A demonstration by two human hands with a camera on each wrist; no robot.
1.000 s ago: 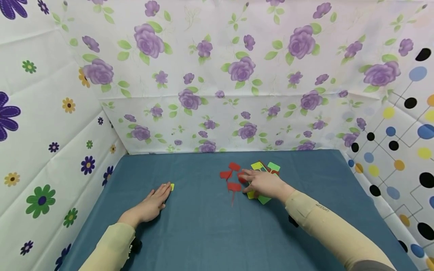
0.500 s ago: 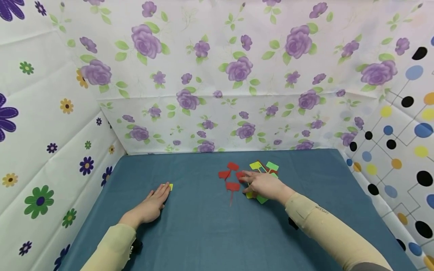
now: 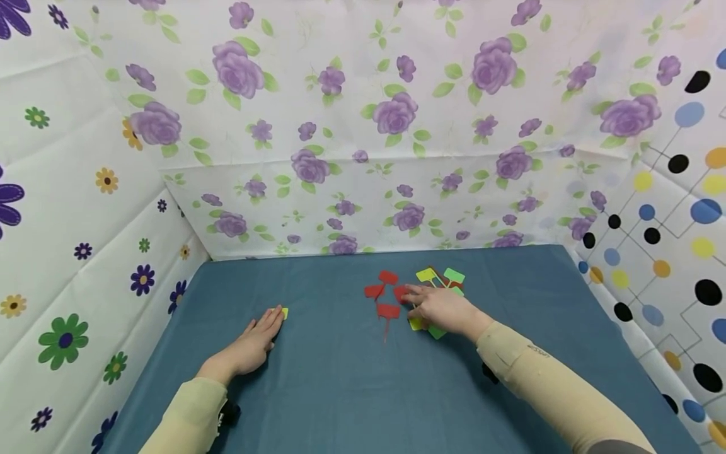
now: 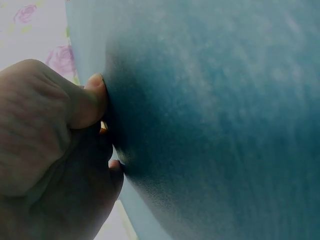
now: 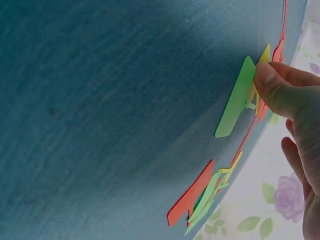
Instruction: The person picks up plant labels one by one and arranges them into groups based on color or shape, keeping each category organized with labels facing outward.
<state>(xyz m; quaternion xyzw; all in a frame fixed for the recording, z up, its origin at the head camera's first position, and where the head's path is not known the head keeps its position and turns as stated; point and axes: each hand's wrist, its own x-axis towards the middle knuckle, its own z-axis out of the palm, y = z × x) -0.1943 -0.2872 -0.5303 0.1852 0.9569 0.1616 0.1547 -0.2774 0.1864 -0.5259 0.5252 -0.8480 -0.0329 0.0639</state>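
Pile of yellow, green & red tags [image 3: 437, 332] is on the R side of the table, toward the far edge, stems crossing. Your R hand [image 3: 445, 310] is over it, fingers spread; in the R wrist view your thumb tip is at a yellow tag [image 5: 266, 52] right beside a green tag [image 5: 234, 100]. Just L of that hand: red tags [image 3: 388, 311], 4 visible, loosely grouped, the nearest w/ its stem pointing to the near side; your index fingertip is at the rightmost one. Well off to the L, your L hand [image 3: 252, 345] lies palm down, fingers straight & pressed together over a small yellow piece [image 3: 285, 313], mostly covered; can't tell its full shape. All on blue cloth [image 3: 334, 384]. Cream sleeves [image 3: 544, 378] on both arms. Beyond: purple-rose backdrop [image 3: 363, 126] at far side, flower-print sheet [image 3: 62, 246] L, dotted sheet [image 3: 629, 202] R.
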